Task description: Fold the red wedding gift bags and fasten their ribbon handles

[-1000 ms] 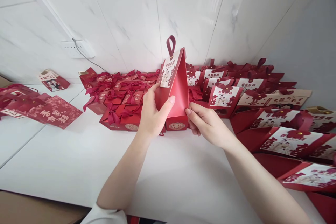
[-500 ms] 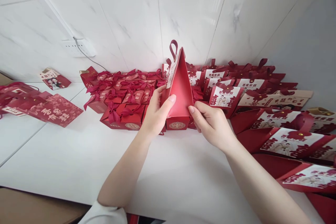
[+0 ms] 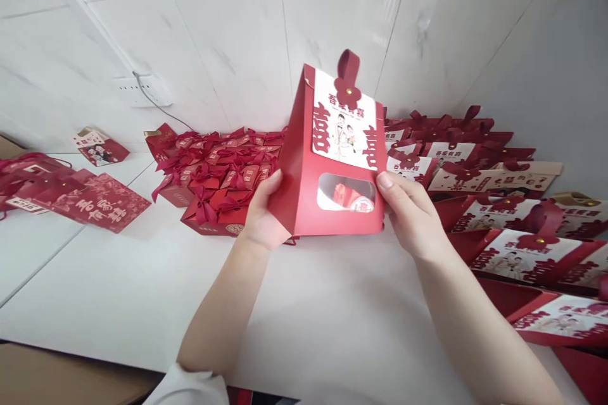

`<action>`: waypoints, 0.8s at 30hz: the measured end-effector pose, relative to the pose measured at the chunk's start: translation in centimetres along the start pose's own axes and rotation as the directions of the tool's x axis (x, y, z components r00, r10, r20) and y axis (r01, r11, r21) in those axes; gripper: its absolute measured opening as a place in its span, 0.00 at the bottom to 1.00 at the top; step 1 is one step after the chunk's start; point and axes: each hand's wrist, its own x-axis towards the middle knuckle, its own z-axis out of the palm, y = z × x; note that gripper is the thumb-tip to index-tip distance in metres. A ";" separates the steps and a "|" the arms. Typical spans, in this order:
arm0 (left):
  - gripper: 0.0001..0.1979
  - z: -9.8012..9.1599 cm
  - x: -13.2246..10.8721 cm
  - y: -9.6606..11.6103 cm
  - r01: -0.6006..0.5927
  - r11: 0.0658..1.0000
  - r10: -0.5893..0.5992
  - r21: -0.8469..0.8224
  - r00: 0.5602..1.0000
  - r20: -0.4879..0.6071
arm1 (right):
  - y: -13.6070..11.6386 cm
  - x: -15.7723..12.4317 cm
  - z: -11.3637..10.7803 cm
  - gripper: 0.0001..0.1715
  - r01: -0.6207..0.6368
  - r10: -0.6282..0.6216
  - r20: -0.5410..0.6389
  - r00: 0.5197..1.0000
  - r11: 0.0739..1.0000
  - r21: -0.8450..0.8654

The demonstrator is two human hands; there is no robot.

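Both hands hold a red gift bag (image 3: 304, 164) upright above the white counter (image 3: 142, 278), its front turned toward me. The bag has a white printed label, a dark red loop handle with a flower clasp, and a clear window showing a small red box inside. My left hand (image 3: 261, 218) grips the bag's left side, thumb on the side panel. My right hand (image 3: 411, 215) grips its right edge beside the window.
Several small red boxes with ribbon bows (image 3: 218, 174) sit behind the bag against the tiled wall. Several finished bags (image 3: 498, 202) line the right side. Flat red bags (image 3: 95, 199) lie at the left. A wall socket with a cable (image 3: 142, 90) is above.
The bag, seen edge-on before, has been turned and lifted, so its labelled front and window now face me. Both hands shifted to grip its two sides.
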 end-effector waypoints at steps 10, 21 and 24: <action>0.21 -1.5 0.6 -0.7 0.091 0.895 -0.055 0.436 0.994 -0.093 | -1.2 -1.1 -0.3 0.22 0.278 -0.327 -0.012 0.945 0.822 -0.498; 0.32 -1.8 0.0 0.0 0.126 0.853 -0.227 0.507 0.964 0.142 | -1.8 -1.3 -0.7 0.21 0.425 -0.553 0.018 0.833 0.618 -0.661; 0.33 -1.2 -0.3 0.3 0.061 0.850 -0.192 0.523 0.961 0.200 | -1.8 -1.3 -1.0 0.20 0.473 -0.640 -0.010 0.769 0.579 -0.664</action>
